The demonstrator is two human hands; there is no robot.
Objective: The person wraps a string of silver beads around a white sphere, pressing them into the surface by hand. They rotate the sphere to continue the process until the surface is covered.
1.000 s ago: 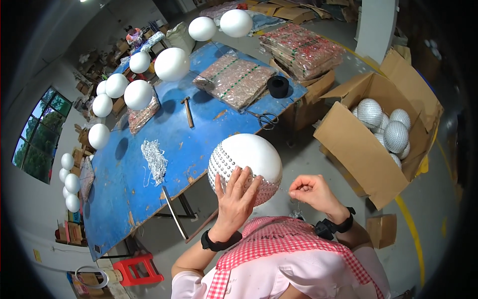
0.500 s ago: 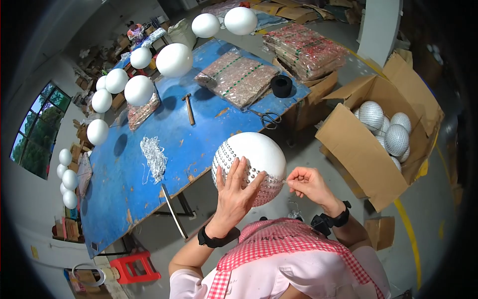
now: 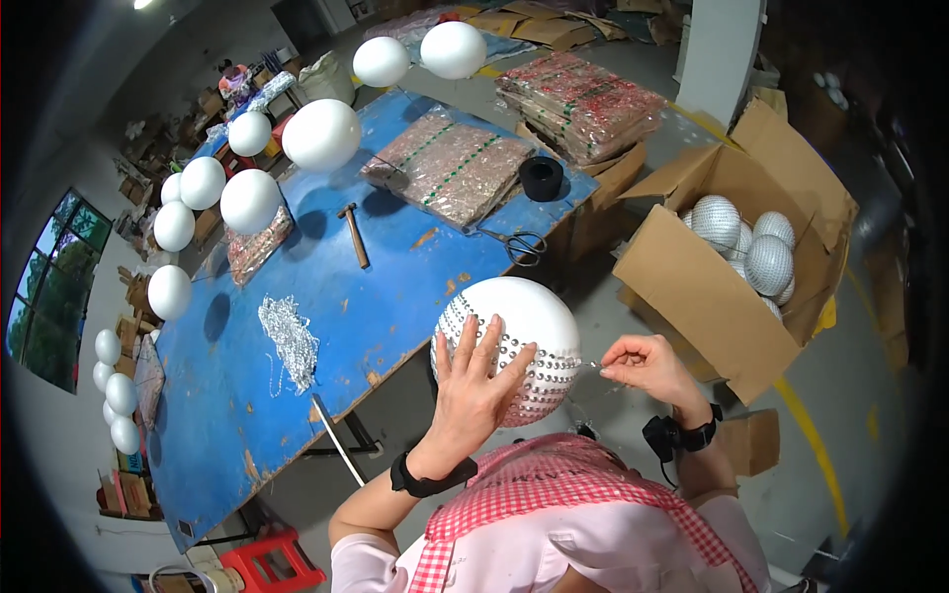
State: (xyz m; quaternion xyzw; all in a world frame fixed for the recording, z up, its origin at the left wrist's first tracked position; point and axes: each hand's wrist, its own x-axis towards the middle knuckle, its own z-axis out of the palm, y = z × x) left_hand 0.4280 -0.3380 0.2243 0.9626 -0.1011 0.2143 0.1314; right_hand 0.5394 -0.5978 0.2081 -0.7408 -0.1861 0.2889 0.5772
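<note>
A large white ball [image 3: 534, 314] is in front of me at the table's near edge, its lower and left side wrapped in rows of silver beads. My left hand [image 3: 473, 381] lies against its beaded side with fingers spread; what supports the ball underneath is hidden. To the right of the ball my right hand [image 3: 647, 370] is closed, thumb and forefinger pinching a thin silver bead strand [image 3: 590, 365]. That strand runs from the ball's side to the fingertips. A loose heap of silver bead strands [image 3: 289, 341] lies on the blue table [image 3: 237, 415].
Several plain white balls [image 3: 321, 135] stand along the table's far and left sides. On the tabletop are a hammer [image 3: 354, 237], scissors [image 3: 522, 245], a black roll [image 3: 541, 178] and a plastic-wrapped pack [image 3: 450, 165]. A cardboard box [image 3: 707, 296] at right holds beaded balls.
My right hand has drawn slightly away from the ball, and more of the strand shows between them. My left hand stays on the ball. The whole view has shifted a little.
</note>
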